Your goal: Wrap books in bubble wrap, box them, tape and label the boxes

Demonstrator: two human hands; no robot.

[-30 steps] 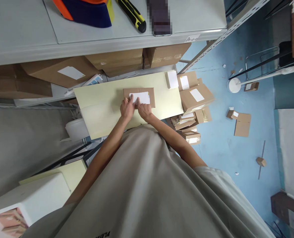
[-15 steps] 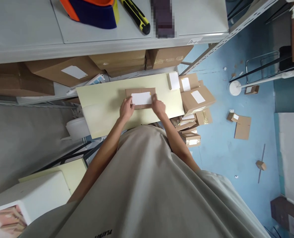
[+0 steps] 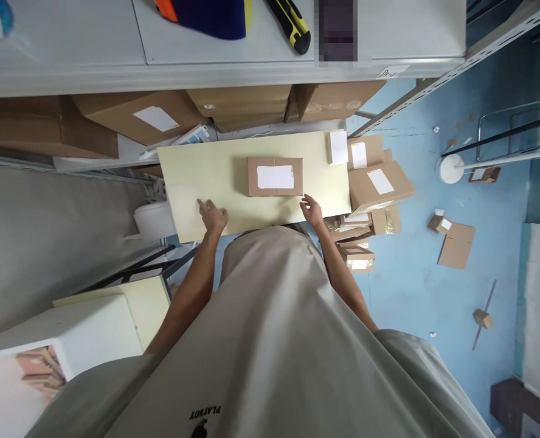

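Observation:
A small brown cardboard box [image 3: 252, 177] lies on the pale yellow tabletop [image 3: 197, 176], with a white label [image 3: 275, 177] flat on its upper face. My left hand [image 3: 213, 216] is apart from the box, over the table to its left, fingers spread and nothing in them. Close to the box's lower right corner is my right hand [image 3: 311, 210], its fingers loosely apart and holding nothing. A white stack of labels or small white box [image 3: 337, 148] stands at the table's far right corner.
Large cardboard boxes [image 3: 247, 103] fill the shelf behind the table. Above, a shelf board [image 3: 197, 52] carries a yellow-black utility knife [image 3: 292, 27] and a dark blue object [image 3: 215, 18]. More labelled cartons [image 3: 379, 182] are piled right of the table on the blue floor [image 3: 416, 243].
Both hands have come off the labelled box. The left moved away to the left and nearer me; the right drew back slightly. The camera view has shifted.

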